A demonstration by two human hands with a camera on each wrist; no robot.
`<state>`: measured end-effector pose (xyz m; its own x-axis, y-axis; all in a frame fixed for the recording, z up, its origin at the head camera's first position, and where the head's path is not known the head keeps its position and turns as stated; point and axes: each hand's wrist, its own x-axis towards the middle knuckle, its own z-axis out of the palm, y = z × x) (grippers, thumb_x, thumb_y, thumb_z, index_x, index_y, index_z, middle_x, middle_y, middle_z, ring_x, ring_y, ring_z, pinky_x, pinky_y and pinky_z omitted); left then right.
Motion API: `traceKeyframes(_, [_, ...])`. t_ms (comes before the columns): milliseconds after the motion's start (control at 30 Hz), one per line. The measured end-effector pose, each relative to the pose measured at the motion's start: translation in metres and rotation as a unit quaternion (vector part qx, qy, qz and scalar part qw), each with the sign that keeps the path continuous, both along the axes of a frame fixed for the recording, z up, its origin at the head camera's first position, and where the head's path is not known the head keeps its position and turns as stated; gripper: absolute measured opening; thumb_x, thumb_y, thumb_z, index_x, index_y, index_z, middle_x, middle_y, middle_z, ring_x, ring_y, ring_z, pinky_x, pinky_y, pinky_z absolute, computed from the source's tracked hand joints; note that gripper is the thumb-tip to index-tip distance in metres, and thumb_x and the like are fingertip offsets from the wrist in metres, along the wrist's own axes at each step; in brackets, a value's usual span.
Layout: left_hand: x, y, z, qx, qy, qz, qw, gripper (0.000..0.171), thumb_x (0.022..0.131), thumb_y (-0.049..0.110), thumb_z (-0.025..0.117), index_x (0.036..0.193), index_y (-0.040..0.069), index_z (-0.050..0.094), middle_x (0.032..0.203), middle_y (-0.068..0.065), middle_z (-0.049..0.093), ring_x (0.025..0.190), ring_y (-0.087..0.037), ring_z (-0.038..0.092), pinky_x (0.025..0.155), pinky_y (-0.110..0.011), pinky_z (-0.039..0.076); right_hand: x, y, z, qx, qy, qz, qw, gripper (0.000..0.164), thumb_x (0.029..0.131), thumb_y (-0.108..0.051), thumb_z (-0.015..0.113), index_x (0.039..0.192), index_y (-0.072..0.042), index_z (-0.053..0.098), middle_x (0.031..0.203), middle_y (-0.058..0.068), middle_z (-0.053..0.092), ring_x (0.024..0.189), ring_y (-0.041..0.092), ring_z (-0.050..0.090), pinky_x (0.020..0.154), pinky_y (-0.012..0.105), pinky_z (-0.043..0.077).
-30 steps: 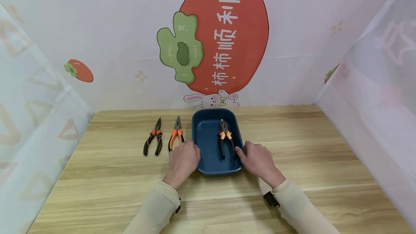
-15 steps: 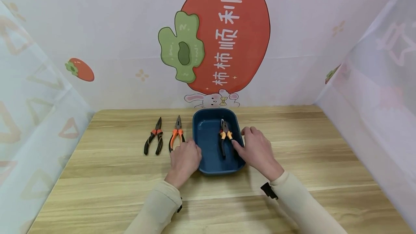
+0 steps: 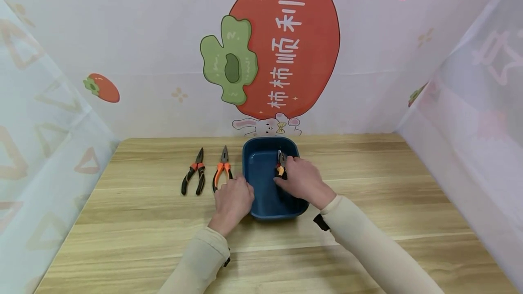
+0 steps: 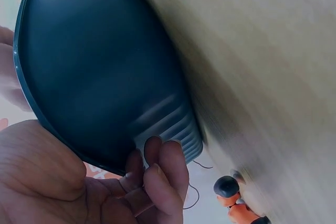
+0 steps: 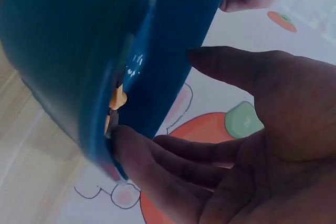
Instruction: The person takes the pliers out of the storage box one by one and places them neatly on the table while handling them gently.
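A deep blue plastic bin (image 3: 278, 217) stands on the wooden table. At its left rim is my left hand (image 3: 234, 199), thumb over the edge and fingers curled against the outer wall, as the left wrist view shows. Combination pliers (image 3: 280, 170) with black and yellow-orange handles lie inside on the right, jaws toward the far end. Over their handles reaches my right hand (image 3: 303, 179), hiding most of them. In the right wrist view its thumb (image 5: 226, 61) and fingers (image 5: 173, 166) are spread apart, fingertips close to the pliers (image 5: 119, 97).
Long-nose pliers (image 3: 221, 169) with orange and black handles lie just left of the bin, partly behind my left hand. Farther left are long-nose pliers (image 3: 196, 171) with black and red handles. A patterned cloth wall (image 3: 163, 58) rises behind the table.
My right hand has let go of the bin's right rim and moved left, in over the pliers' handles. The left hand, bin and pliers stay put.
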<state>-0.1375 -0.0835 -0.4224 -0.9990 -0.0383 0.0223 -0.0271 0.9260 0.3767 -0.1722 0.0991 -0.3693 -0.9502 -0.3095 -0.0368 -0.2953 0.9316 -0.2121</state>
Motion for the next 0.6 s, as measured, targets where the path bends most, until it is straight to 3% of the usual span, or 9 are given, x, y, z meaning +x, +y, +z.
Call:
traceKeyframes(133, [0.000, -0.001, -0.001, -0.001, -0.002, 0.000, 1.0000, 0.023, 0.101, 0.023, 0.057, 0.090, 0.004, 0.060, 0.066, -0.010, 0.056, 0.054, -0.028, 0.056, 0.049, -0.044, 0.046, -0.007, -0.009, -0.003, 0.021, -0.038, -0.005, 0.999, 0.063, 0.091, -0.041, 0.075, 0.124, 0.010, 0.058, 0.095, 0.016, 0.065, 0.078, 0.025, 0.062, 0.070, 0.040, 0.057])
traceKeyframes(233, [0.000, -0.001, -0.002, 0.000, -0.002, 0.000, 1.0000, 0.022, 0.101, 0.023, 0.057, 0.090, 0.004, 0.061, 0.067, -0.011, 0.058, 0.055, -0.029, 0.057, 0.050, -0.045, 0.047, -0.012, -0.014, -0.005, 0.034, -0.062, -0.014, 0.997, 0.060, 0.091, -0.042, 0.075, 0.120, 0.008, 0.059, 0.095, 0.016, 0.064, 0.080, 0.026, 0.063, 0.074, 0.041, 0.057])
traceKeyframes(433, [-0.001, -0.001, -0.003, 0.003, -0.005, 0.002, 1.0000, 0.022, 0.100, 0.023, 0.056, 0.090, 0.004, 0.061, 0.068, -0.011, 0.058, 0.056, -0.029, 0.057, 0.050, -0.046, 0.047, -0.021, -0.020, -0.010, 0.055, -0.089, -0.014, 0.994, 0.040, 0.091, -0.041, 0.076, 0.097, -0.002, 0.068, 0.085, 0.010, 0.063, 0.068, 0.020, 0.062, 0.070, 0.037, 0.057])
traceKeyframes(600, [-0.001, -0.002, -0.003, 0.005, -0.007, 0.003, 1.0000, 0.023, 0.101, 0.024, 0.056, 0.088, 0.005, 0.060, 0.065, -0.009, 0.055, 0.054, -0.028, 0.055, 0.049, -0.044, 0.046, -0.026, -0.024, -0.016, 0.079, -0.100, -0.016, 0.992, 0.037, 0.091, -0.041, 0.076, 0.088, -0.004, 0.069, 0.077, 0.009, 0.061, 0.065, 0.021, 0.061, 0.066, 0.037, 0.057])
